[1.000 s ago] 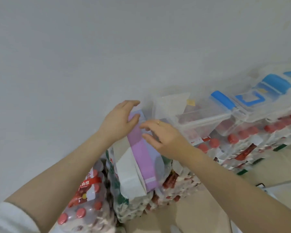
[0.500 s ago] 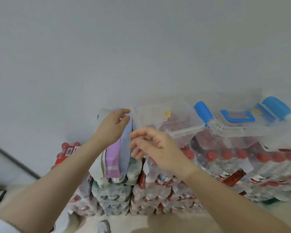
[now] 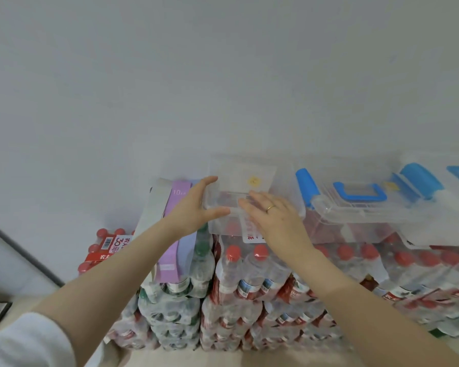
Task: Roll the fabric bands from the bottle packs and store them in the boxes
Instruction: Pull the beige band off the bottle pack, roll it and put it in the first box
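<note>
Two hands meet at a clear box that sits on stacked bottle packs against the wall. Left hand is spread, fingers along the box's left end and thumb across its front rim. Right hand, wearing a ring, lies flat with fingers straight on the front rim. Just left of the left hand, a purple band drapes down over the packs, touched by neither hand.

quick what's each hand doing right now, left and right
Left hand: open, fingers straight, thumb spread, at the left end of the open clear box.
Right hand: open, fingers straight against the box's front, holding nothing.
</note>
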